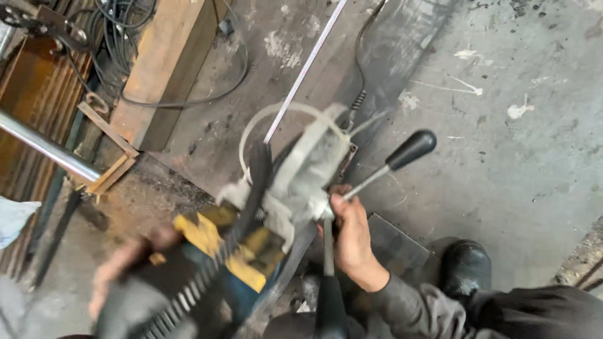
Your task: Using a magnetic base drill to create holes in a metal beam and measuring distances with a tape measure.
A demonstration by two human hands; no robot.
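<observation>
A grey drilling machine [308,169] with a yellow part [201,235] stands on a dark steel plate [402,56]. My right hand [352,235] grips the hub of its feed lever, where thin metal spokes meet. One spoke ends in a black knob [411,149] up to the right. Another spoke points down to a black grip [330,307]. My left hand [119,270] is blurred at the lower left, its fingers curled over the black ribbed rear end of the machine [169,295]. A whitish hose [264,116] loops over the top of the machine.
A wooden beam [157,69] and black cables [113,37] lie at the upper left. A shiny pipe [44,147] crosses the left edge. A thin metal rod [308,69] runs diagonally up. My black boot [468,270] rests on the concrete floor [521,163].
</observation>
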